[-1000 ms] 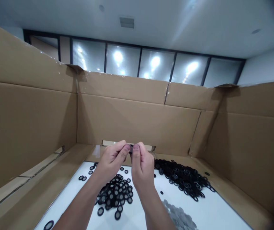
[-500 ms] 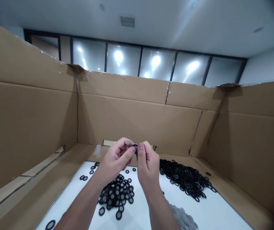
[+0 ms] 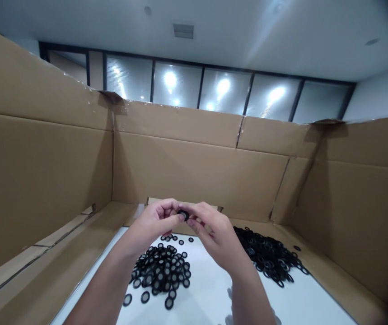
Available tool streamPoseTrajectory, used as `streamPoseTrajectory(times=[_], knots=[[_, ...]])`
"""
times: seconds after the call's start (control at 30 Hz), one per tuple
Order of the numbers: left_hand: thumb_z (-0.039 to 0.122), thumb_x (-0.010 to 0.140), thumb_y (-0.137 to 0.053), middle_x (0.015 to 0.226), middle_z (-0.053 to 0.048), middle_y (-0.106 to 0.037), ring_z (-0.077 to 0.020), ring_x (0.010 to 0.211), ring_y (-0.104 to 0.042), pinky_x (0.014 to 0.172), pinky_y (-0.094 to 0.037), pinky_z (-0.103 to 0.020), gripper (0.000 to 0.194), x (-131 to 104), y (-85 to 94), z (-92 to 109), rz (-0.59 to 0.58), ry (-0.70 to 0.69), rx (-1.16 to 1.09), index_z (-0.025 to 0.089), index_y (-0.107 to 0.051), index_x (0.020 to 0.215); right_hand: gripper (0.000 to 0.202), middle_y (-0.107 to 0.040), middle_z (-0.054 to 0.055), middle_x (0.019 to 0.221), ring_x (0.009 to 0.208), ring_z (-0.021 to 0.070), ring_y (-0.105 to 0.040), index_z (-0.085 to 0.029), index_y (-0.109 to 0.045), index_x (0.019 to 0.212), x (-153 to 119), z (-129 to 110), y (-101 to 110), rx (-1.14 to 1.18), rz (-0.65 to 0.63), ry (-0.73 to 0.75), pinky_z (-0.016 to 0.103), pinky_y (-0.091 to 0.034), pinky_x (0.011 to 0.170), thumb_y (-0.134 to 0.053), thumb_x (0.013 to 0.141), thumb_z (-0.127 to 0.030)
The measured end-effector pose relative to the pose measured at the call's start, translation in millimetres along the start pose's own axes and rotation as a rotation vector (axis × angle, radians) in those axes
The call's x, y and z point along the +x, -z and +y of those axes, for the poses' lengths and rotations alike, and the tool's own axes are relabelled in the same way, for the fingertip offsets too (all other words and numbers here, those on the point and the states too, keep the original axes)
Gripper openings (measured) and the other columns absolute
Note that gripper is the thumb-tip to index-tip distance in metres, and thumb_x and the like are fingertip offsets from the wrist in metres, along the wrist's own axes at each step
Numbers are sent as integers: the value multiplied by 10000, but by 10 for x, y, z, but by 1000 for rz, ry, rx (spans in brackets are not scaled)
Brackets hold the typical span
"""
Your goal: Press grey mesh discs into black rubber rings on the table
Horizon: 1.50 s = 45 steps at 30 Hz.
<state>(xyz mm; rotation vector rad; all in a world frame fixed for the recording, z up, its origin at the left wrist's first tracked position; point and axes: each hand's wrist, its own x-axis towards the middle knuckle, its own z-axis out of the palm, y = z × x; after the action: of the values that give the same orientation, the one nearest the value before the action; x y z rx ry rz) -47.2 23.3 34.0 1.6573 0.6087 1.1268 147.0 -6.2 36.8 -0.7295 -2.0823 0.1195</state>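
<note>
A small black ring (image 3: pixel 183 215) is pinched between the fingertips of both hands, above the far edge of the white board (image 3: pixel 197 289). My left hand (image 3: pixel 158 221) grips it with thumb and fingers from the left. From the right, my right hand (image 3: pixel 212 225) has its thumb and fingers closed at the ring. Below my left hand lies a pile of black rings with grey centres (image 3: pixel 161 268). Beyond my right forearm is a heap of black open rings (image 3: pixel 270 253). Grey discs (image 3: pixel 229 319) show partly beside my right forearm, which hides the others.
Tall cardboard walls (image 3: pixel 187 167) stand at the left, back and right around the white board. One loose black ring (image 3: pixel 297 248) lies on the cardboard at the right. Windows (image 3: pixel 226 90) and a ceiling show above the box.
My right hand has turned and its forearm has swung right, covering more of the grey discs. Both hands have shifted slightly left with the ring, whose face now shows more.
</note>
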Motion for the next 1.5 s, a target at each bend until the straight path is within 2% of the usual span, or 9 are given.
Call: streamPoseTrajectory(times=[0.2, 0.4, 0.7, 0.9, 1.03, 1.1, 1.27, 1.37, 1.5], knots=[[350, 870, -679, 749, 13, -519, -59, 559, -358, 506, -285, -211, 219, 1, -5, 20, -26, 40, -66, 138, -658, 920, 306, -641, -6, 1012, 841, 134, -602, -294, -591, 1244, 7, -31, -13, -36, 7, -78, 285, -486, 750, -561, 967, -166], [348, 857, -687, 722, 19, -508, -59, 553, -340, 505, -261, -214, 217, 26, -38, -7, -26, 32, -87, 132, -656, 855, 383, -617, 14, 1135, 884, 134, -607, -312, -557, 1318, 0, -68, 19, -3, -11, -68, 301, -501, 798, -531, 975, -142], [357, 841, -699, 691, 27, -508, -56, 539, -362, 506, -269, -210, 236, 35, -68, -29, -28, 74, -49, 130, -636, 825, 189, -583, 19, 1006, 871, 164, -594, -243, -572, 1049, 2, -73, -6, -64, 47, -146, 290, -508, 704, -654, 895, -169], [359, 854, -700, 698, 34, -501, -57, 549, -362, 515, -280, -204, 227, 59, -62, -54, -24, 58, -74, 142, -639, 832, 327, -561, 58, 1190, 999, 180, -597, -290, -560, 1254, 2, -65, 34, -49, -2, -83, 324, -535, 815, -585, 952, -166], [367, 840, -717, 674, 44, -487, -56, 537, -352, 513, -272, -206, 240, 70, -65, -57, -17, 63, -73, 146, -631, 805, 192, -580, 55, 1106, 952, 191, -605, -245, -594, 1078, 22, -65, -6, -95, 53, -79, 346, -528, 802, -612, 918, -142], [371, 835, -720, 630, 59, -453, -57, 521, -338, 507, -258, -209, 265, 73, -72, -64, -22, 66, -83, 153, -594, 754, 237, -584, 51, 1093, 933, 195, -601, -241, -565, 1069, 24, -64, -19, -113, 93, -103, 349, -526, 783, -666, 875, -148], [361, 830, -707, 639, 62, -440, -65, 527, -341, 510, -259, -218, 231, 73, -70, -81, 2, 64, -62, 161, -604, 777, 370, -540, 58, 1269, 1106, 197, -582, -304, -550, 1275, 3, -41, 38, -33, 6, -62, 362, -526, 926, -606, 939, -160], [373, 828, -701, 684, 47, -469, -68, 539, -342, 511, -262, -222, 229, 74, -60, -72, -1, 55, -43, 155, -633, 824, 273, -551, 53, 1246, 1152, 199, -572, -292, -612, 1178, 14, -15, 20, -32, 16, -23, 371, -502, 981, -555, 962, -134], [393, 823, -707, 645, 57, -437, -70, 532, -337, 508, -257, -221, 275, 76, -58, -56, -8, 59, -35, 157, -585, 750, 232, -575, 46, 1103, 1011, 205, -598, -237, -567, 1034, 44, 12, -62, -94, 127, -83, 355, -525, 858, -686, 866, -131]])
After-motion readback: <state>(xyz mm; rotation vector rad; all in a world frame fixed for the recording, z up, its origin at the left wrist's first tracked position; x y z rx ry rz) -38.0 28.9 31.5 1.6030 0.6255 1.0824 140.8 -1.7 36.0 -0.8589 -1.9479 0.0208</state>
